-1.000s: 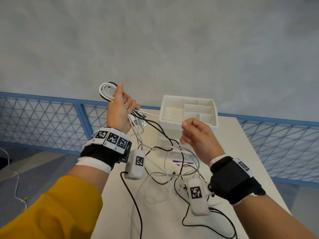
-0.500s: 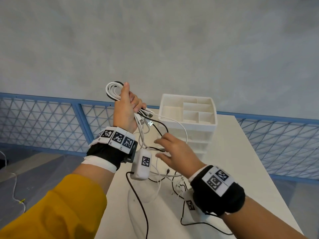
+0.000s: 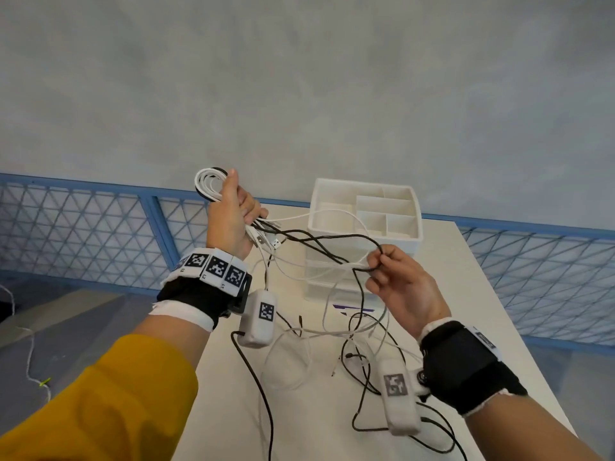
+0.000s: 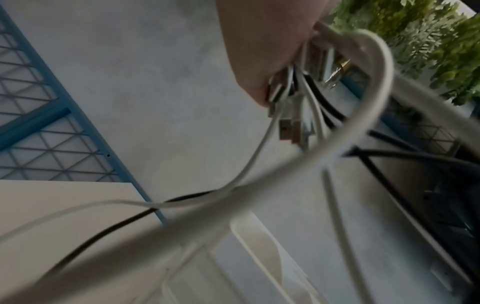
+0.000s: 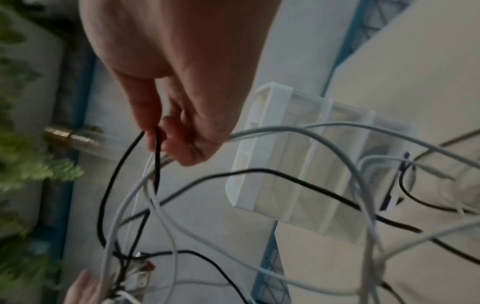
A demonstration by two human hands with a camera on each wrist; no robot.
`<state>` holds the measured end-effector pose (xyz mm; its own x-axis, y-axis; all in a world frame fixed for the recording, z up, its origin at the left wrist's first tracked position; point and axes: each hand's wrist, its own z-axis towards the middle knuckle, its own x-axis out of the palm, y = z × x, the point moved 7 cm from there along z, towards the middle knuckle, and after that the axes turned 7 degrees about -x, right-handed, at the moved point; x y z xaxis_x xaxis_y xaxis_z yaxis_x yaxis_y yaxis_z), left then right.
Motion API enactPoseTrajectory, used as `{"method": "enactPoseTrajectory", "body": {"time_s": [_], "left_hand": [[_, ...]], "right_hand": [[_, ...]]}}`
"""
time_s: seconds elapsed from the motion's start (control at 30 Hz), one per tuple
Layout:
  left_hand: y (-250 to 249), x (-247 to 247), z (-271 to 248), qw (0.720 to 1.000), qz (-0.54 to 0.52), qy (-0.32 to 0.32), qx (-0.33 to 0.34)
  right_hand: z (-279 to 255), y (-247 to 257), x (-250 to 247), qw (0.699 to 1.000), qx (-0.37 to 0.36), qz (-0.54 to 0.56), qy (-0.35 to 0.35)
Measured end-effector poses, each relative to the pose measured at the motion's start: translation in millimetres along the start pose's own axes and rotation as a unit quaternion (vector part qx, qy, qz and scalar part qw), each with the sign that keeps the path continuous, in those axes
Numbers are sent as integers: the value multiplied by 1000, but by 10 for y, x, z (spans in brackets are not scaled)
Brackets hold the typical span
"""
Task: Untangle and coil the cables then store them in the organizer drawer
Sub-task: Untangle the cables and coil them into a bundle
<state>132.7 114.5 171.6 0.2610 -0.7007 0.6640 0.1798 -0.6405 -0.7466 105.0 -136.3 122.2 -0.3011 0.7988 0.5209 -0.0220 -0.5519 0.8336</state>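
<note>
My left hand (image 3: pixel 233 214) is raised above the table's left edge and grips a bundle of white and black cables (image 3: pixel 208 183), looped above the fist, with USB plugs (image 4: pixel 288 127) hanging below it. Tangled strands run from it to my right hand (image 3: pixel 382 266), which pinches a black cable (image 5: pixel 155 156) and some white strands between thumb and fingers in front of the organizer. More loose loops of cable (image 3: pixel 352 337) lie on the table. The white organizer (image 3: pixel 412 234) stands at the table's far end, its top compartments showing nothing inside.
The white table (image 3: pixel 466 294) is narrow; a blue mesh railing (image 3: pixel 83 227) runs behind it and along both sides, with a grey wall beyond. Black wires from the wrist cameras trail over the near part of the table (image 3: pixel 263 394).
My right hand rose from the tangle low on the table and now pinches the cables up in front of the organizer. The left hand stays raised with its bundle.
</note>
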Motion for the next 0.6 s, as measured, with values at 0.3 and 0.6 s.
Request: {"method": "enactPoseTrajectory", "body": {"time_s": [0.3,0.6], "left_hand": [[69,53,68,999,31,-11,10],[32,-111,118,998,-20,-59,12]], "right_hand": [[-50,133,-321,982,-25,-184,47],[-169,29,-1118,966,-9,62,-250]]}}
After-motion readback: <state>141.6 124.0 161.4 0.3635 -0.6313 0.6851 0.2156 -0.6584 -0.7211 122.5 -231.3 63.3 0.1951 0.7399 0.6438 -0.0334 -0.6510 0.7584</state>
